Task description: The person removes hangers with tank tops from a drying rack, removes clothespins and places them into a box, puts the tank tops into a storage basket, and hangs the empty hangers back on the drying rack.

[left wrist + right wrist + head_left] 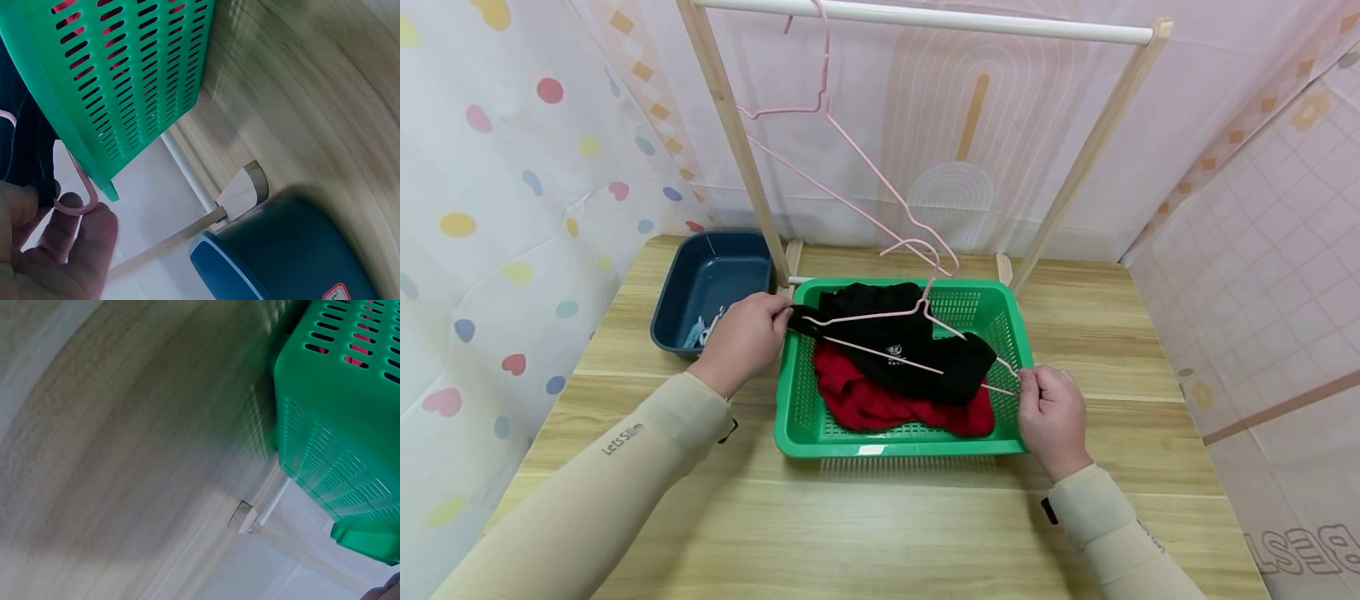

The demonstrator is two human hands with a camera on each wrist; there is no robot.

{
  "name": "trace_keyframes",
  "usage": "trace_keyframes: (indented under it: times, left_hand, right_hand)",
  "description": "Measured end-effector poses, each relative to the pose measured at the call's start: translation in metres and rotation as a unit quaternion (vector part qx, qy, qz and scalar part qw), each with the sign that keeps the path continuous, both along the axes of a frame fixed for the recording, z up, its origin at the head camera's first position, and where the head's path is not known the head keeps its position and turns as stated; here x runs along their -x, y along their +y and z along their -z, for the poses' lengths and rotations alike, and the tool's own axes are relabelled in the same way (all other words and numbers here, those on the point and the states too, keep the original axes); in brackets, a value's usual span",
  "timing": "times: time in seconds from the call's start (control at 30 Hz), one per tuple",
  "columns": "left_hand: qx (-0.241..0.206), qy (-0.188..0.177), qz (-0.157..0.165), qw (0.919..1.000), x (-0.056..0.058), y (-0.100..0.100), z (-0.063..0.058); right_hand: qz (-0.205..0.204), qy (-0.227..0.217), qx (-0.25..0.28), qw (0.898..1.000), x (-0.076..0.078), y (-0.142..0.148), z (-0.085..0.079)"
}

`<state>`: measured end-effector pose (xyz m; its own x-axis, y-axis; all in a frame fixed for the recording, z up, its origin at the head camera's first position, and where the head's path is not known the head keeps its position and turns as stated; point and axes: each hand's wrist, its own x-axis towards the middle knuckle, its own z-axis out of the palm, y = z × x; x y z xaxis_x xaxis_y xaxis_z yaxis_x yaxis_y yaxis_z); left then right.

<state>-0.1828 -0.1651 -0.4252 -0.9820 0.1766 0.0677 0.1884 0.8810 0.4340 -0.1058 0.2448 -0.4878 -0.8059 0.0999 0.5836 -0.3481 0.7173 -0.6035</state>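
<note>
A pink clothes hanger is held over the green basket, its hook pointing up and back. A black garment with a small white print hangs about the hanger, bunched toward its right side. My left hand pinches the garment's left end between thumb and fingers. In the left wrist view, the hanger's rounded end lies against those fingers. My right hand pinches the hanger's right corner, beyond the garment. Only a fingertip shows in the right wrist view. Red cloth and more black cloth lie in the basket.
Behind the basket stands a wooden rack with a white bar. A second pink hanger hangs from it, low end close to the held hanger's hook. At the left, a dark blue basin holds small clips.
</note>
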Motion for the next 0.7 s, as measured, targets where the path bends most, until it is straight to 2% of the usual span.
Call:
trace_keyframes:
  times: [0.3,0.7]
  left_hand:
    - [-0.004,-0.026,-0.019,0.9995,0.0005,-0.0025,0.0004]
    - [-0.035,-0.032,-0.030,0.9984,0.0045,-0.0071,0.0024]
  right_hand:
    - [0.005,0.011,-0.001,1.000,-0.0009,-0.0002,-0.0002]
    - [0.004,0.015,0.011,1.000,-0.0010,0.0011,0.0019]
